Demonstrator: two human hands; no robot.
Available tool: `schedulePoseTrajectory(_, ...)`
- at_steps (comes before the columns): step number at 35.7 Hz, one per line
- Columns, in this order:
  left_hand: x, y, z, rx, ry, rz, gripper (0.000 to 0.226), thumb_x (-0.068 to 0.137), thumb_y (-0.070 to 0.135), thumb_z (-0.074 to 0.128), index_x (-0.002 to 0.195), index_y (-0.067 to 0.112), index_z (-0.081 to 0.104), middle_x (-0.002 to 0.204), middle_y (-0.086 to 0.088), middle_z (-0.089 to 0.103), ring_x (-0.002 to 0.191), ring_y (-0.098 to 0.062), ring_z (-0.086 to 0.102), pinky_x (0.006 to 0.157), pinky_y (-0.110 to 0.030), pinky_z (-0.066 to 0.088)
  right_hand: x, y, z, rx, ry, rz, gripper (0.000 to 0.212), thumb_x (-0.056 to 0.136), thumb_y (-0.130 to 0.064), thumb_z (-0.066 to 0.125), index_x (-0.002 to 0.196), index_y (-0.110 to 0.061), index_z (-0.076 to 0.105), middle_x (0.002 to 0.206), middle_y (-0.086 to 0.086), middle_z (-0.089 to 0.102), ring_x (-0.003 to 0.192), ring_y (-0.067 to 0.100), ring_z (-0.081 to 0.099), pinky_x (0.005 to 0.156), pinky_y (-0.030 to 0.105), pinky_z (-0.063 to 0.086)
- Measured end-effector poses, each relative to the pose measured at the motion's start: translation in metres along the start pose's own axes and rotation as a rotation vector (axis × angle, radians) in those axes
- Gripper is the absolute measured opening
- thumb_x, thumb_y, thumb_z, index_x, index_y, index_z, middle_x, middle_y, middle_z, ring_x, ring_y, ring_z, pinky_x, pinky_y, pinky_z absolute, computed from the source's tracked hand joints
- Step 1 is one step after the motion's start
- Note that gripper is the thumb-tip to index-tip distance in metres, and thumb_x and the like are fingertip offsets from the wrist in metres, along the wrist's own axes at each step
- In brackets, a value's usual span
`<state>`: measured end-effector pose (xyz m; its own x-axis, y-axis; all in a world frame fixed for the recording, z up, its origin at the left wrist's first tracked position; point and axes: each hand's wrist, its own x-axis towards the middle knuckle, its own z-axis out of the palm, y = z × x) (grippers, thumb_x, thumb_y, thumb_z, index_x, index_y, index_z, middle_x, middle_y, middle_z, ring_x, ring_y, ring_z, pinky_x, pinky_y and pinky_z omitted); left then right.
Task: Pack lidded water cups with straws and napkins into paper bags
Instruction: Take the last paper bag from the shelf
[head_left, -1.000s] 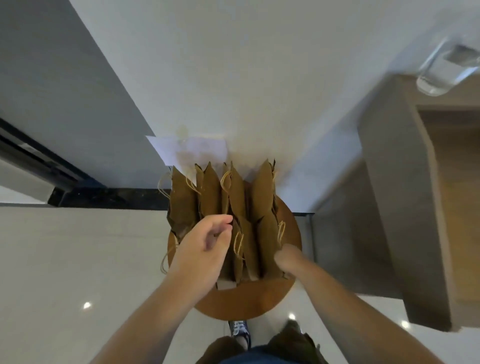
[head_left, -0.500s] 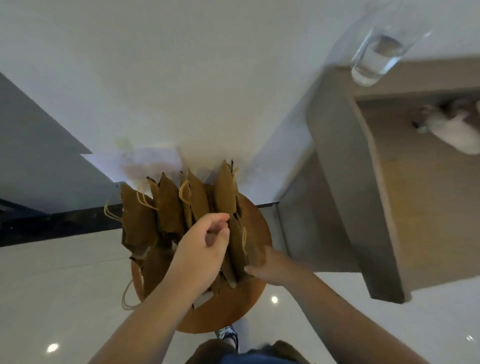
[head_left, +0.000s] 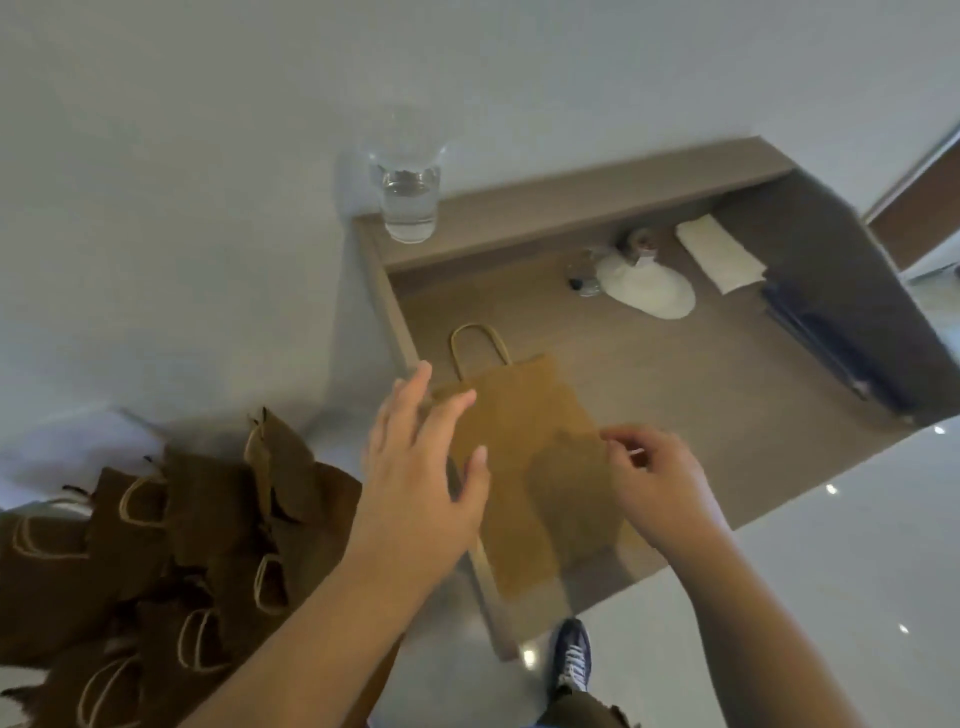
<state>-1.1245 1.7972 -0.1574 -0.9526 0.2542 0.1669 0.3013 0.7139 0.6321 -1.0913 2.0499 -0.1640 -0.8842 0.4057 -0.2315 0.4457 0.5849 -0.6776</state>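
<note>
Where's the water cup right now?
The water cup stands upright at the left end of the wooden ledge, against the wall, up and left of the flat paper bag in the head view.

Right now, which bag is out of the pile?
The lone bag over the desk, under the open left hand; the right hand pinches its edge. The other bags sit bunched at lower left.

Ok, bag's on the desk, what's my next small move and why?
Probably spread the paper bag open: it lies flat on the desk, your right hand pinching one edge, your left hand open at the other. The water cup cannot go in until then.
</note>
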Motion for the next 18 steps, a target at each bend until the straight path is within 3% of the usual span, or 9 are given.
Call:
schedulePoseTrajectory(3,0.027,0.027,0.031,0.168,0.093,0.005,0.046,0.100,0.039,0.061,0.145,0.040,0.051,0.171,0.009,0.025,0.163,-0.016,0.010,0.126,-0.046,0.017,0.051,0.045,-0.008,-0.086,-0.165,0.144,0.042,0.103,-0.043,0.054,0.143,-0.029,0.059,0.137,0.006,0.059,0.103,0.020,0.065,0.088,0.033,0.052)
schedulePoseTrajectory(6,0.042,0.044,0.062,0.403,0.077,-0.098,0.044,0.096,0.044,0.063,0.139,0.041,0.055,0.166,0.007,0.039,0.161,-0.021,0.020,0.130,-0.056,0.015,0.082,0.057,-0.009,-0.101,-0.262,0.098,0.050,0.103,-0.045,0.055,0.148,-0.024,0.055,0.139,0.012,0.058,0.110,0.030,0.067,0.097,0.037,0.054)
schedulePoseTrajectory(8,0.046,0.047,0.071,0.528,0.075,-0.125,0.042,0.094,0.048,0.059,0.136,0.041,0.058,0.162,0.007,0.044,0.158,-0.020,0.026,0.131,-0.054,0.012,0.096,0.051,-0.009,-0.089,-0.327,0.049,0.052,0.102,-0.046,0.057,0.150,-0.025,0.052,0.139,0.014,0.061,0.118,0.033,0.067,0.100,0.037,0.054)
schedulePoseTrajectory(13,0.042,0.042,0.069,0.370,0.221,-0.127,0.030,0.093,0.037,0.053,0.114,0.029,0.074,0.135,0.008,0.067,0.134,-0.010,0.055,0.131,-0.047,0.021,0.105,0.032,0.000,-0.143,-0.473,-0.018,0.079,0.095,-0.053,0.065,0.162,-0.025,0.034,0.147,0.009,0.062,0.131,0.030,0.063,0.097,0.031,0.048)
schedulePoseTrajectory(16,0.044,0.050,0.072,0.402,0.217,-0.154,0.025,0.090,0.036,0.059,0.109,0.032,0.076,0.128,0.013,0.069,0.125,-0.005,0.059,0.131,-0.044,0.019,0.109,0.029,0.001,-0.129,-0.479,-0.037,0.072,0.094,-0.046,0.071,0.156,-0.022,0.043,0.140,0.007,0.067,0.127,0.028,0.066,0.097,0.030,0.052)
schedulePoseTrajectory(18,0.046,0.052,0.072,0.421,0.204,-0.167,0.024,0.090,0.038,0.061,0.109,0.034,0.076,0.125,0.015,0.069,0.123,-0.003,0.059,0.131,-0.045,0.019,0.116,0.030,0.002,-0.088,-0.492,-0.062,0.050,0.096,-0.038,0.070,0.142,-0.027,0.055,0.122,-0.001,0.072,0.118,0.025,0.069,0.083,0.022,0.051)
